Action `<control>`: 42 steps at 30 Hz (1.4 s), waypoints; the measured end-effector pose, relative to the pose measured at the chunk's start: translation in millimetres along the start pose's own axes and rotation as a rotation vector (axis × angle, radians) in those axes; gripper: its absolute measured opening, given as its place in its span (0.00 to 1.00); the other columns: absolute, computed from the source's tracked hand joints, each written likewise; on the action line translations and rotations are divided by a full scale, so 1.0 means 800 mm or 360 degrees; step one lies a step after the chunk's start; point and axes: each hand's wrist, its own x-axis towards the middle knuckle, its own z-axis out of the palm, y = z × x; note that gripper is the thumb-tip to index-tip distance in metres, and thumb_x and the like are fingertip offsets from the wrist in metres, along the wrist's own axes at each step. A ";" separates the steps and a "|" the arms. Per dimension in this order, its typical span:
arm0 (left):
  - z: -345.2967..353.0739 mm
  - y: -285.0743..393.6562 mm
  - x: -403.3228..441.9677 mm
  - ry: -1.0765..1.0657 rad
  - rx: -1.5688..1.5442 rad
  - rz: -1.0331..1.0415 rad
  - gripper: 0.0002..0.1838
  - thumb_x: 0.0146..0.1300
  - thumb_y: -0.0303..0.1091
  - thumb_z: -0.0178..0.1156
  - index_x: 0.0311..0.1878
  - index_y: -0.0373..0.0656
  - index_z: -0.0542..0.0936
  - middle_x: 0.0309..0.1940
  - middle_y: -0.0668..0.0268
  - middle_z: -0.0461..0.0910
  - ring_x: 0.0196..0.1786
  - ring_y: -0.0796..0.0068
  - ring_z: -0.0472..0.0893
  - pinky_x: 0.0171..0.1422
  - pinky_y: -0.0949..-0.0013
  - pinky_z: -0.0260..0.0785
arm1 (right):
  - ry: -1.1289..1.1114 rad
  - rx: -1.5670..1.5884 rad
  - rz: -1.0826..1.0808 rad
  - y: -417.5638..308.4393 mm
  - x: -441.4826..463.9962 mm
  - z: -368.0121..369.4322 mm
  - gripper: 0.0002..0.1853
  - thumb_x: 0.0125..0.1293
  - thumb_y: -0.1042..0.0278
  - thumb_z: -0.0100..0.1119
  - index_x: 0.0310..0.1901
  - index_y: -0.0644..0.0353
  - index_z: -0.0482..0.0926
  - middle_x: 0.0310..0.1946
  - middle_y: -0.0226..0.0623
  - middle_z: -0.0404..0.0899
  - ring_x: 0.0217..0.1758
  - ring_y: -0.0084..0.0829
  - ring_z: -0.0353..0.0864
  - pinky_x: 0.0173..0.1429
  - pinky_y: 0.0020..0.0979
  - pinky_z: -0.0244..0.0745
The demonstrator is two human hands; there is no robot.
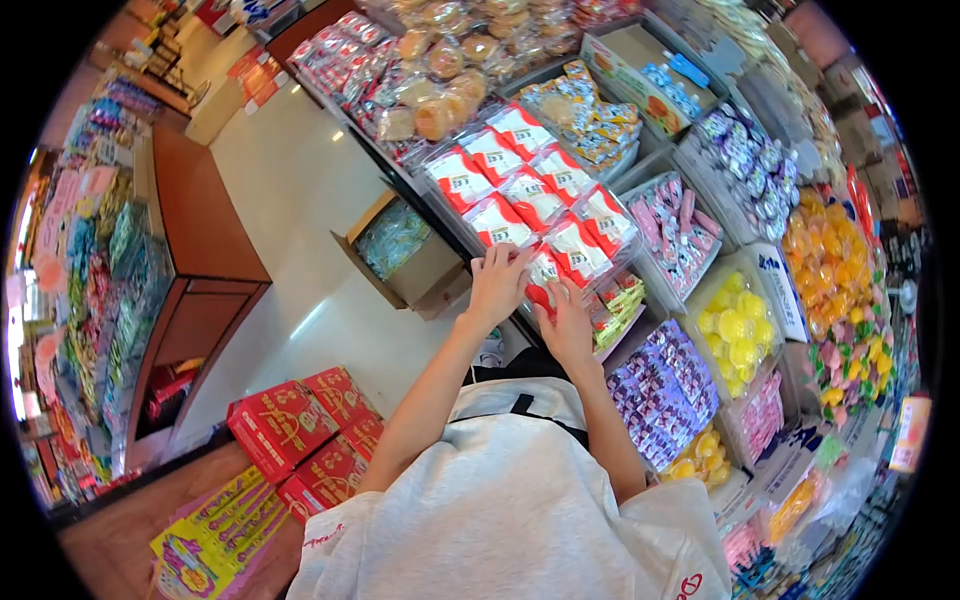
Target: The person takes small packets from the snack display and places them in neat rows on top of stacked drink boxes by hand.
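Red-and-white packets (525,197) lie in neat rows in a clear plastic tray on the display counter. At the tray's near end, one red-and-white packet (541,268) sits between my two hands. My left hand (500,287) has its bent fingers at this packet's left side, beside the tray edge. From the right, my right hand (566,325) grips the same packet with curled fingers. The packet's lower part is partly covered by my hands. Yellow-green packets (622,308) stand just right of my right hand.
Bins around hold purple packets (662,380), yellow round candies (738,325), pink wrapped sweets (675,225) and bagged buns (440,105). On the floor to the left stands an open cardboard box (430,265). Red boxes (285,425) and a wooden display stand (205,215) are further left.
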 end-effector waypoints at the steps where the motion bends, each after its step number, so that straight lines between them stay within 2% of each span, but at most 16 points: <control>1: 0.003 -0.001 -0.005 0.0053 -0.0013 0.0003 0.24 0.59 0.33 0.65 0.61 0.49 0.78 0.50 0.65 0.74 0.57 0.64 0.72 0.52 0.56 0.60 | 0.0004 -0.0007 -0.0023 -0.001 0.003 0.000 0.27 0.66 0.65 0.62 0.64 0.65 0.69 0.65 0.57 0.65 0.60 0.58 0.75 0.59 0.46 0.76; 3: 0.003 -0.002 -0.011 0.0085 -0.0037 0.0037 0.27 0.58 0.32 0.65 0.63 0.47 0.75 0.53 0.63 0.74 0.59 0.62 0.72 0.54 0.55 0.61 | 0.0021 -0.0030 -0.0042 -0.005 0.002 -0.004 0.25 0.65 0.65 0.63 0.62 0.64 0.71 0.64 0.57 0.65 0.58 0.57 0.77 0.57 0.46 0.77; 5: 0.004 -0.002 -0.012 0.0105 -0.0140 0.0030 0.27 0.57 0.32 0.65 0.63 0.46 0.75 0.54 0.63 0.74 0.60 0.61 0.71 0.55 0.54 0.63 | 0.0031 -0.0030 -0.0100 -0.001 0.002 -0.004 0.26 0.64 0.67 0.63 0.62 0.65 0.71 0.65 0.58 0.64 0.62 0.59 0.73 0.59 0.46 0.75; 6: -0.003 0.001 -0.017 0.0059 -0.0218 0.0022 0.27 0.60 0.32 0.65 0.65 0.46 0.74 0.59 0.58 0.72 0.63 0.58 0.71 0.59 0.55 0.66 | 0.0072 -0.0053 -0.0165 0.000 0.002 -0.004 0.26 0.64 0.67 0.63 0.62 0.65 0.70 0.65 0.59 0.63 0.63 0.59 0.72 0.60 0.46 0.75; 9: -0.020 0.025 -0.047 0.0205 -0.0483 0.0054 0.26 0.63 0.32 0.65 0.64 0.44 0.74 0.60 0.55 0.72 0.61 0.54 0.73 0.58 0.57 0.69 | -0.0020 0.0158 -0.0137 -0.002 -0.004 -0.004 0.27 0.64 0.70 0.63 0.64 0.65 0.69 0.66 0.59 0.61 0.65 0.59 0.69 0.61 0.45 0.73; 11: -0.047 0.047 -0.076 0.0195 -0.0721 -0.0136 0.24 0.65 0.33 0.65 0.64 0.42 0.74 0.61 0.53 0.71 0.60 0.56 0.75 0.60 0.62 0.71 | -0.0129 0.0256 -0.0133 -0.012 -0.010 -0.005 0.27 0.65 0.71 0.63 0.65 0.65 0.68 0.66 0.58 0.62 0.64 0.58 0.70 0.60 0.43 0.74; 12: -0.061 0.056 -0.092 0.0184 -0.0834 -0.0256 0.24 0.65 0.33 0.64 0.63 0.42 0.74 0.61 0.54 0.71 0.60 0.57 0.75 0.60 0.63 0.71 | -0.0110 0.0154 -0.0332 -0.027 -0.015 -0.012 0.28 0.65 0.70 0.63 0.65 0.64 0.69 0.67 0.55 0.62 0.61 0.52 0.74 0.57 0.39 0.76; 14: -0.075 0.060 -0.124 0.0229 -0.0976 -0.0417 0.23 0.66 0.32 0.63 0.64 0.43 0.74 0.60 0.57 0.71 0.60 0.63 0.76 0.61 0.67 0.71 | -0.0311 0.0340 -0.0299 -0.040 -0.027 -0.010 0.28 0.64 0.70 0.64 0.65 0.64 0.70 0.67 0.53 0.62 0.58 0.47 0.76 0.54 0.36 0.77; 16: -0.077 0.061 -0.162 0.0412 -0.1059 -0.0577 0.23 0.67 0.32 0.62 0.64 0.43 0.74 0.60 0.59 0.71 0.59 0.65 0.77 0.60 0.66 0.72 | -0.0463 0.0460 -0.0303 -0.064 -0.043 -0.019 0.27 0.64 0.68 0.65 0.64 0.64 0.70 0.65 0.50 0.65 0.51 0.38 0.80 0.49 0.32 0.79; 20: -0.091 0.083 -0.247 0.0710 -0.1200 -0.0888 0.21 0.69 0.32 0.61 0.65 0.43 0.74 0.61 0.61 0.73 0.60 0.68 0.77 0.62 0.65 0.72 | -0.0816 0.0658 -0.0379 -0.098 -0.082 -0.019 0.26 0.65 0.67 0.65 0.62 0.65 0.71 0.61 0.46 0.70 0.46 0.34 0.82 0.47 0.31 0.78; 23: -0.099 0.108 -0.339 0.0947 -0.1354 -0.1111 0.20 0.72 0.32 0.59 0.64 0.40 0.73 0.61 0.62 0.74 0.61 0.71 0.76 0.63 0.67 0.71 | -0.1032 0.0610 -0.0601 -0.127 -0.115 -0.015 0.25 0.66 0.66 0.65 0.62 0.65 0.71 0.60 0.45 0.71 0.48 0.34 0.82 0.48 0.32 0.78; 24: -0.097 0.113 -0.371 0.1033 -0.1424 -0.1162 0.20 0.72 0.32 0.58 0.64 0.39 0.73 0.61 0.62 0.75 0.61 0.72 0.76 0.63 0.68 0.70 | -0.1178 0.0683 -0.0515 -0.132 -0.128 -0.007 0.25 0.67 0.65 0.64 0.62 0.65 0.71 0.59 0.45 0.72 0.49 0.35 0.81 0.49 0.32 0.78; 27: -0.086 0.132 -0.471 0.1272 -0.1320 -0.1484 0.20 0.72 0.34 0.59 0.65 0.41 0.74 0.61 0.62 0.76 0.61 0.69 0.78 0.60 0.67 0.73 | -0.1373 0.0772 -0.0639 -0.162 -0.175 0.011 0.25 0.67 0.64 0.64 0.62 0.64 0.71 0.58 0.46 0.73 0.50 0.37 0.81 0.50 0.34 0.78; 30: -0.091 0.168 -0.544 0.1560 -0.1182 -0.1624 0.20 0.73 0.34 0.58 0.64 0.38 0.74 0.60 0.60 0.78 0.59 0.71 0.79 0.59 0.68 0.73 | -0.1529 0.0739 -0.0845 -0.175 -0.225 0.047 0.24 0.67 0.63 0.64 0.61 0.63 0.72 0.59 0.46 0.73 0.56 0.39 0.78 0.55 0.35 0.77; 37: -0.086 0.221 -0.640 0.2159 -0.1076 -0.1653 0.20 0.73 0.33 0.57 0.65 0.37 0.72 0.58 0.59 0.79 0.60 0.72 0.78 0.61 0.70 0.71 | -0.1948 0.0723 -0.1280 -0.233 -0.324 0.090 0.24 0.67 0.63 0.64 0.61 0.62 0.72 0.61 0.45 0.71 0.61 0.42 0.75 0.60 0.37 0.74; 42: -0.063 0.232 -0.680 0.2403 -0.1084 -0.1752 0.19 0.73 0.33 0.57 0.64 0.36 0.73 0.58 0.59 0.79 0.60 0.72 0.79 0.62 0.68 0.72 | -0.2176 0.0608 -0.1370 -0.257 -0.365 0.114 0.24 0.68 0.62 0.64 0.61 0.62 0.72 0.60 0.46 0.72 0.62 0.43 0.75 0.62 0.40 0.74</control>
